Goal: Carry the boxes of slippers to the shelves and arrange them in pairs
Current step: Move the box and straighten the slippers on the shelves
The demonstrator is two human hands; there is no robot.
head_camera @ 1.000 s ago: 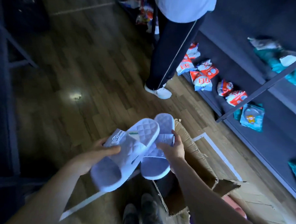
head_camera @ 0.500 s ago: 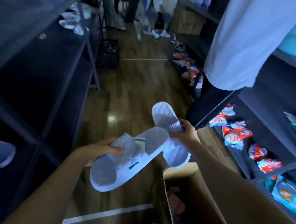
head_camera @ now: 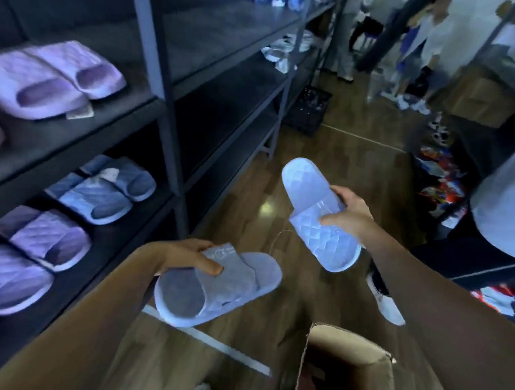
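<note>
On my feed both hands are up over the aisle, each with one slide. My left hand (head_camera: 186, 255) grips a pale blue slipper (head_camera: 229, 286) across its strap, thumb on top and fingers curled beneath, pinning a paper tag (head_camera: 221, 253) against it. That slipper lies roughly level, sole down, out over the wooden floor (head_camera: 250, 200) and just beside the front edge of the shelf rack (head_camera: 162, 98) on my left.

My right hand (head_camera: 347, 214) is closed round the strap of the second pale blue slipper (head_camera: 323, 238), which is tilted on end with one tip pointing up and away from me. The two slippers are apart and do not touch.

An open cardboard box (head_camera: 346, 345) stands on the floor below my right forearm. What is inside it is too dark for me to make out.

On the rack, slippers sit side by side in pairs: a lilac pair (head_camera: 55, 77) on the upper board, and on the board below a blue pair (head_camera: 106, 188) and a purple pair (head_camera: 45, 236), with more running off the left edge.

A second person in a pale top (head_camera: 505, 210) and a white shoe (head_camera: 385, 302) stands close on my right. A black crate (head_camera: 308, 107) sits on the floor further down the aisle, and bright packets (head_camera: 441, 182) lie on the low shelf opposite.
</note>
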